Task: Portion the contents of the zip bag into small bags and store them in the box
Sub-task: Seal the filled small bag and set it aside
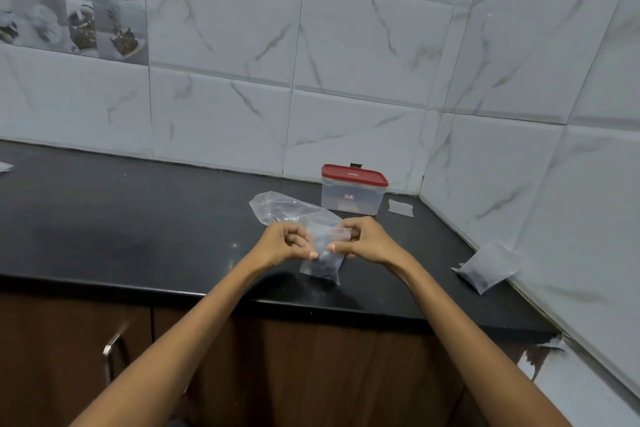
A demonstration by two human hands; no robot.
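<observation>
Both hands hold a small clear bag (322,262) with dark contents at its bottom, just above the black counter (138,218). My left hand (287,243) pinches the bag's top left edge, and my right hand (363,241) pinches the top right edge. Behind them the large zip bag (280,207) lies flat and crumpled, nearly empty. A clear box with a red lid (353,189) stands shut near the back corner. Another small filled bag (486,269) leans against the right wall.
An empty small bag (401,207) lies flat right of the box. Tiled walls close the counter at the back and right. Wooden cabinet doors with a metal handle (112,354) are below the counter's front edge.
</observation>
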